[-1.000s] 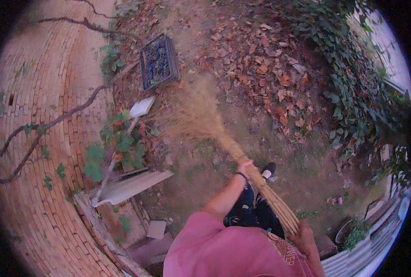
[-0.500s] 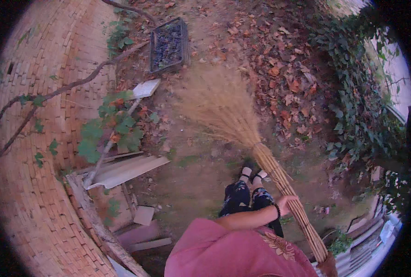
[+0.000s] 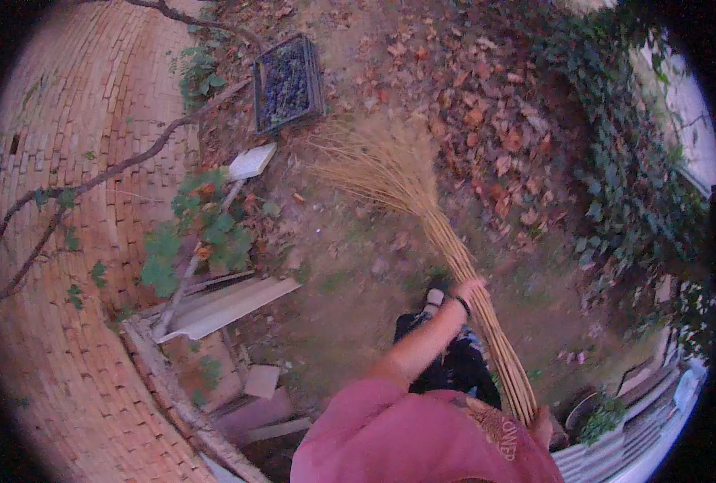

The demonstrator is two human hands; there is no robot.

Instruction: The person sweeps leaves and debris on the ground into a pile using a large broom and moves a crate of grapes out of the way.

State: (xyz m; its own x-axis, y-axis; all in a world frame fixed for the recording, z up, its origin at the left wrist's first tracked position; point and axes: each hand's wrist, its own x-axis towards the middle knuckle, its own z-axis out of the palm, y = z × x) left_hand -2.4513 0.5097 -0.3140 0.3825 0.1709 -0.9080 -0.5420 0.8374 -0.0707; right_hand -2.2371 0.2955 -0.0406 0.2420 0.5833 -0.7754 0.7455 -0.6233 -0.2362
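A long straw broom [image 3: 493, 342] slants across the middle, its bristles fanned out over the dirt and the edge of the fallen leaves. My left hand [image 3: 469, 291] is wrapped round the middle of its bundled handle, with a dark bracelet at the wrist. Close to my body, my right hand [image 3: 542, 427] is closed at the handle's near end, partly hidden by the stalks and my sleeve. Dry brown and orange leaves [image 3: 503, 145] cover the ground just right of the bristles.
A black crate of dark grapes [image 3: 316, 84] stands beyond the bristles. Left are a brick wall [image 3: 76, 266], a bare vine branch [image 3: 136, 153] and stacked boards [image 3: 237, 306]. Leafy climbers [image 3: 623, 177] line the right side, with corrugated sheeting [image 3: 607, 451] at the lower right.
The broom has shifted forward and a little left, its near end rising away from the lower edge. My left hand has moved forward and left with it, the arm stretching out further.
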